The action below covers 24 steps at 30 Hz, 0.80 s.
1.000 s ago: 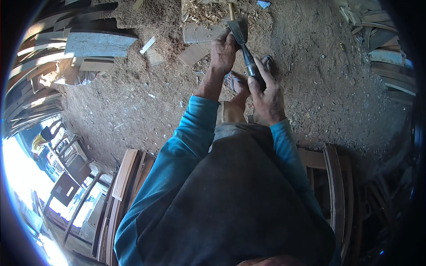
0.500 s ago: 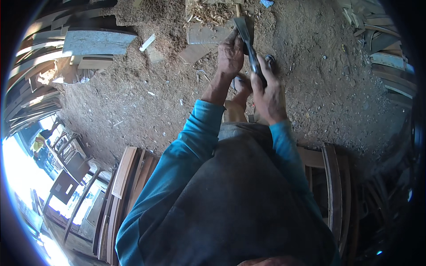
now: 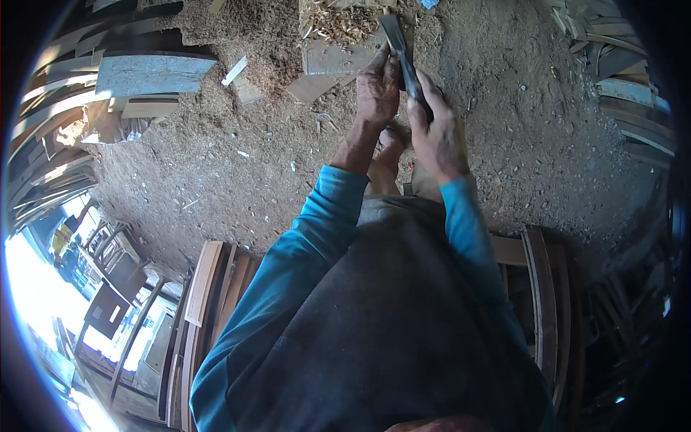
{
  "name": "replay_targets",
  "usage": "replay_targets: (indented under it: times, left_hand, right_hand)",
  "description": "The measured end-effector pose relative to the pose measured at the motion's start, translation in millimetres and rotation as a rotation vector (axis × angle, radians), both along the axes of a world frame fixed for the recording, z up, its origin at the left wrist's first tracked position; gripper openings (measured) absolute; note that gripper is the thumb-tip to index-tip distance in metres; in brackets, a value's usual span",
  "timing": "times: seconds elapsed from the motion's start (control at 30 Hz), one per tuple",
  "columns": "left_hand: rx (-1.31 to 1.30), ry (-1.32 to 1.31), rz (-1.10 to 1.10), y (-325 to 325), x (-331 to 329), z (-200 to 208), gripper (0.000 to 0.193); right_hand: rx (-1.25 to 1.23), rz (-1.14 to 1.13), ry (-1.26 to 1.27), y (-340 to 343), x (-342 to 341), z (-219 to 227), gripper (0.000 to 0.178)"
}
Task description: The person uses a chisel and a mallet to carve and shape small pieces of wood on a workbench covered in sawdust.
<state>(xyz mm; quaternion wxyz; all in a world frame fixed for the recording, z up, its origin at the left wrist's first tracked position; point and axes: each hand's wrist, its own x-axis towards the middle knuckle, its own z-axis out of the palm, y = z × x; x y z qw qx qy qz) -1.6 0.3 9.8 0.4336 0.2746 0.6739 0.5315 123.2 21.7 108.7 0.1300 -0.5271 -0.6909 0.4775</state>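
Observation:
My right hand (image 3: 437,133) is wrapped round the handle of a dark chopping knife (image 3: 396,42) with a flared blade. The blade slants away to the upper left, its broad end beyond my left hand. My left hand (image 3: 378,93) is closed round a slim pale wooden stick (image 3: 387,11), which shows only in part past the blade. Blade and stick overlap in view; whether the edge touches the wood I cannot tell. Just past my hands a wooden board (image 3: 335,59) lies on the ground, with curled wood shavings (image 3: 342,21) on and behind it.
Stacked planks lie at the far left, topped by a pale board (image 3: 155,74), and more planks (image 3: 633,108) lie at the right. Upright timber (image 3: 204,288) stands beside me on the left, with a wooden frame (image 3: 540,302) on the right. Dirt and sawdust cover the ground (image 3: 237,173).
The knife's blade has slid a little farther away along the stick, with my right hand turning slightly. My left hand keeps its grip and has barely shifted.

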Motion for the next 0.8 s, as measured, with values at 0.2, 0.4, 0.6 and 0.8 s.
replay_targets:
  times: [0.2,0.4,0.6,0.8]
  left_hand:
    - [0.049,-0.125,0.028,4,-3,-9,0.041]
    - [-0.011,-0.141,-0.006,-3,-2,-11,0.042]
    - [0.023,-0.194,-0.010,-1,-1,-4,0.045]
    - [0.146,0.150,0.036,1,9,-9,0.043]
  right_hand:
    - [0.018,0.002,0.044,-6,7,2,0.053]
    - [-0.059,-0.016,0.009,-27,17,17,0.052]
    - [-0.059,-0.046,0.048,2,12,-8,0.052]
    - [-0.049,-0.072,-0.085,3,-10,-14,0.057]
